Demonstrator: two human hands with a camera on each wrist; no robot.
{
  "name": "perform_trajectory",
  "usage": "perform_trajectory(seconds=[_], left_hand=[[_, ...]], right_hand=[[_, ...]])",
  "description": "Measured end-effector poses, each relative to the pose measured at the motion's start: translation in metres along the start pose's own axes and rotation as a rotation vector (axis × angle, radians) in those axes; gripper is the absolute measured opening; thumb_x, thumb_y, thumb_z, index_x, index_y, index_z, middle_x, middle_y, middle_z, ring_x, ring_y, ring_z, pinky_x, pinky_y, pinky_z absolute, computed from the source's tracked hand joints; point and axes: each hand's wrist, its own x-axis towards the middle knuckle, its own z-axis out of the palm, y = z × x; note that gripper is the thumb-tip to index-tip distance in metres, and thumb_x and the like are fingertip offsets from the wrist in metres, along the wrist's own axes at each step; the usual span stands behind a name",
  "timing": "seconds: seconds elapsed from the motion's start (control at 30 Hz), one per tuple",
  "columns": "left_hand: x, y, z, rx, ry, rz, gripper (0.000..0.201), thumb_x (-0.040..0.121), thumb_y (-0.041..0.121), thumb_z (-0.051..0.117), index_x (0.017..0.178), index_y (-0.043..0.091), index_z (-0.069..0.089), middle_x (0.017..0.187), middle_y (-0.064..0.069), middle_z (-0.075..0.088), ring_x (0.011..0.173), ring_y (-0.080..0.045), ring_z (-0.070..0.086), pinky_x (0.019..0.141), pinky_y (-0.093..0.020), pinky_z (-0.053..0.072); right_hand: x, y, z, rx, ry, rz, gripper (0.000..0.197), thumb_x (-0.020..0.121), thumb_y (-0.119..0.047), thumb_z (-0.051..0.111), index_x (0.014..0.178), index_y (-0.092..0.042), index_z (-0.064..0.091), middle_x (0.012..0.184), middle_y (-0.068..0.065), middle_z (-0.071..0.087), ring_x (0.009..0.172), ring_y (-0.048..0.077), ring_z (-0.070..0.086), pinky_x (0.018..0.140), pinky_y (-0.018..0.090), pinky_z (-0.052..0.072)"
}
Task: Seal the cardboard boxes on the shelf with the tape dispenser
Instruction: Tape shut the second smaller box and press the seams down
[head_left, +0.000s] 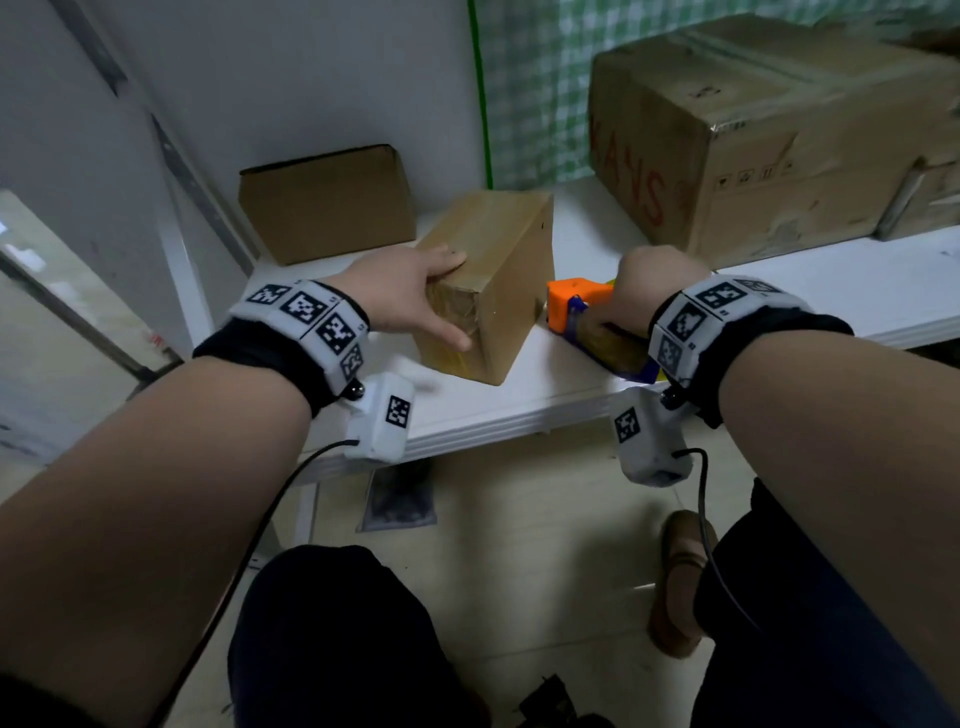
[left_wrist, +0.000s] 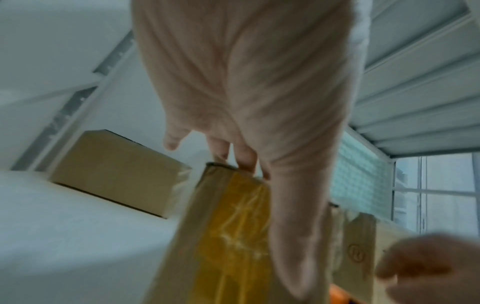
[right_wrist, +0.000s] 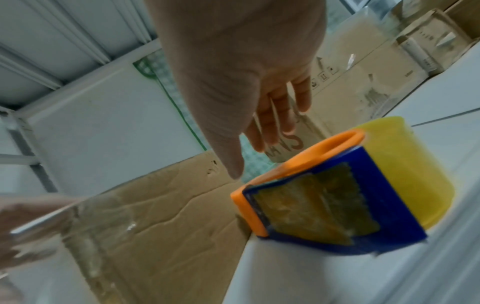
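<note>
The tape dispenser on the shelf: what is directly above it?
The right hand hovers above the tape dispenser with straight fingers, apart from it. In the head view, this hand covers much of the dispenser.

A white shelf (head_left: 519, 400) is carrying three cardboard boxes and a tape dispenser. A small box (head_left: 327, 205) is sitting at the back left, against the wall. A taped box (head_left: 498, 280) is standing near the front edge, turned at an angle, with yellowish tape running across its near end face. The dispenser (head_left: 587, 322), orange and blue with a yellow roll, is lying just beside the taped box on its right, close to the front edge. A large box (head_left: 753, 145) with red lettering is resting at the back right, well apart from the small box.
</note>
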Motion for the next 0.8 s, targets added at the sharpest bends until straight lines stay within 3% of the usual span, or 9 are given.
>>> perform_trajectory(seconds=[0.07, 0.13, 0.2, 0.27, 0.37, 0.53, 0.6, 0.7, 0.8], left_hand=[[-0.003, -0.013, 0.007, -0.012, 0.079, 0.058, 0.099, 0.067, 0.037, 0.082, 0.148, 0.027, 0.026, 0.155, 0.007, 0.022, 0.141, -0.015, 0.025, 0.111, -0.024, 0.019], [-0.002, -0.022, 0.016, -0.02, 0.174, 0.091, 0.088, 0.073, 0.021, 0.079, 0.146, 0.027, 0.031, 0.153, 0.005, 0.029, 0.14, -0.017, 0.028, 0.114, -0.03, 0.016], [0.0, -0.025, 0.023, -0.048, 0.261, 0.108, 0.074, 0.079, 0.013, 0.073, 0.143, 0.027, 0.038, 0.149, 0.004, 0.036, 0.136, -0.023, 0.034, 0.115, -0.037, 0.018], [-0.001, -0.025, 0.025, -0.088, 0.331, 0.114, 0.059, 0.085, 0.008, 0.066, 0.138, 0.025, 0.046, 0.143, 0.004, 0.045, 0.128, -0.028, 0.041, 0.11, -0.032, 0.023], [-0.007, -0.027, 0.025, -0.107, 0.383, 0.123, 0.046, 0.089, 0.006, 0.058, 0.132, 0.02, 0.054, 0.137, 0.0, 0.053, 0.122, -0.028, 0.047, 0.104, -0.025, 0.024], [-0.021, -0.026, 0.022, -0.096, 0.431, 0.099, 0.046, 0.085, 0.003, 0.05, 0.126, 0.021, 0.061, 0.128, -0.001, 0.061, 0.118, -0.022, 0.054, 0.103, -0.025, 0.034], [-0.027, -0.022, 0.019, -0.103, 0.449, 0.1, 0.04, 0.082, 0.008, 0.051, 0.117, 0.019, 0.068, 0.113, -0.005, 0.069, 0.104, -0.025, 0.06, 0.093, -0.029, 0.045], [-0.032, -0.018, 0.016, -0.097, 0.426, 0.102, 0.039, 0.073, 0.027, 0.046, 0.097, 0.01, 0.072, 0.087, -0.011, 0.072, 0.084, -0.028, 0.062, 0.079, -0.035, 0.049], [-0.034, -0.024, 0.013, -0.259, 0.389, 0.093, 0.04, 0.078, 0.029, 0.048, 0.104, 0.013, 0.074, 0.1, -0.005, 0.072, 0.093, -0.02, 0.063, 0.085, -0.029, 0.048]], right_hand=[[-0.001, -0.008, -0.006, 0.094, 0.106, -0.07, 0.039, 0.078, -0.048, 0.066, 0.09, -0.011, 0.066, 0.087, 0.009, 0.064, 0.08, 0.027, 0.061, 0.063, 0.03, 0.048], [-0.003, -0.023, -0.009, 0.228, 0.177, -0.201, 0.039, 0.084, -0.039, 0.061, 0.118, -0.02, 0.06, 0.112, 0.007, 0.061, 0.105, 0.027, 0.058, 0.082, 0.034, 0.049], [-0.007, -0.041, -0.012, 0.272, 0.203, -0.371, 0.04, 0.087, -0.034, 0.057, 0.127, -0.026, 0.056, 0.124, 0.006, 0.057, 0.118, 0.026, 0.052, 0.095, 0.034, 0.043], [-0.011, -0.059, -0.014, 0.234, 0.173, -0.48, 0.043, 0.088, -0.029, 0.055, 0.131, -0.03, 0.054, 0.13, 0.005, 0.054, 0.122, 0.025, 0.048, 0.099, 0.032, 0.038], [-0.015, -0.079, -0.015, 0.122, 0.015, -0.502, 0.055, 0.082, -0.02, 0.059, 0.134, -0.034, 0.052, 0.132, 0.001, 0.054, 0.122, 0.024, 0.049, 0.102, 0.033, 0.042], [-0.019, -0.094, -0.019, 0.005, -0.114, -0.498, 0.063, 0.074, -0.055, 0.064, 0.128, -0.024, 0.055, 0.127, 0.005, 0.058, 0.111, 0.026, 0.052, 0.093, 0.039, 0.048], [-0.021, -0.101, -0.018, -0.082, -0.086, -0.515, 0.069, 0.068, -0.074, 0.058, 0.113, -0.022, 0.059, 0.11, 0.004, 0.061, 0.103, 0.025, 0.05, 0.085, 0.036, 0.048], [-0.027, -0.115, -0.008, -0.191, 0.025, -0.54, 0.06, 0.068, -0.073, 0.06, 0.098, -0.021, 0.057, 0.092, 0.002, 0.056, 0.098, 0.024, 0.048, 0.08, 0.036, 0.05], [-0.027, -0.127, 0.003, -0.264, 0.128, -0.546, 0.052, 0.078, -0.061, 0.056, 0.111, -0.02, 0.062, 0.095, 0.004, 0.056, 0.098, 0.027, 0.053, 0.082, 0.037, 0.051]])
